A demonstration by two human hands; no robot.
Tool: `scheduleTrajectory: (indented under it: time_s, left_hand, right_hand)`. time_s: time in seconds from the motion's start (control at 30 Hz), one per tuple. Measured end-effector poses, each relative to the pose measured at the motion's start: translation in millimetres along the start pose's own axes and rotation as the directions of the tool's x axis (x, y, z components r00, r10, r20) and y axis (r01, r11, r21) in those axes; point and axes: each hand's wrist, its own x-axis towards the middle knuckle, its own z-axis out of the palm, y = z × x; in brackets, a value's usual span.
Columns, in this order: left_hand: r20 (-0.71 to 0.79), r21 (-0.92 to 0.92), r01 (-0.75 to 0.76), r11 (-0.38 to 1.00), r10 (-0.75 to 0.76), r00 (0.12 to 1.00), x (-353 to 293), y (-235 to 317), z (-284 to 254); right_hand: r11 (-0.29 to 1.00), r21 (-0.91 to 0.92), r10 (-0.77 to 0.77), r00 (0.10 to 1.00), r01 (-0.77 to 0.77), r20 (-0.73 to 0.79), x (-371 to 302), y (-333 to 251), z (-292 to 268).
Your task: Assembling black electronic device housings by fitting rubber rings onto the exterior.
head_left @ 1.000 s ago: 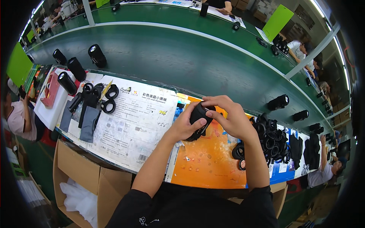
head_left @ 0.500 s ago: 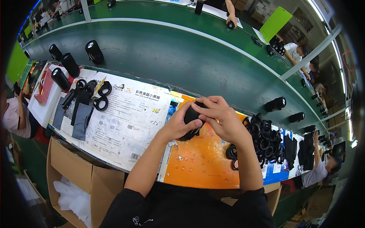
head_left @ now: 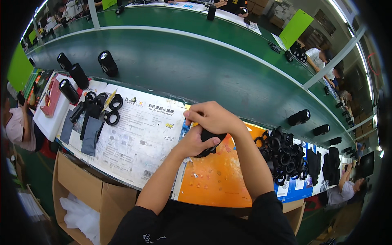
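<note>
A black cylinder (head_left: 211, 136), shaped like a small portable speaker, is held tilted above the orange sheet (head_left: 214, 179) on the bench. My left hand (head_left: 191, 142) is wrapped round it, thumb along its near side. Across its far end lies my right hand (head_left: 214, 116), fingers bent and drawn together beyond the left hand's knuckles. What those fingertips pinch, if anything, is hidden. A heap of black rings (head_left: 288, 155) lies to the right of my right forearm.
Black-handled scissors (head_left: 94, 100), two joined black rings (head_left: 114, 110) and dark grey pouches (head_left: 92, 136) lie on the white board (head_left: 130, 134). Several black cylinders (head_left: 108, 63) stand at the left; others (head_left: 299, 117) lie along the green belt (head_left: 175, 61). An open carton (head_left: 77, 175) sits below the bench's left edge.
My right hand has shifted left across the cylinder's end, its fingers now bunched past the left hand. The view has shifted slightly. Across the belt, another person's hand has drawn back with a black item.
</note>
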Motion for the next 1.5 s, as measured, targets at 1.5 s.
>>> scheduleTrajectory:
  time_s: [1.5]
  left_hand:
    - [-0.24,-0.295,-0.062,0.954,-0.011,0.971,9,-23,-7]
  right_hand:
    - [0.735,0.599,0.271,0.672,0.318,-0.689,-49,91,79]
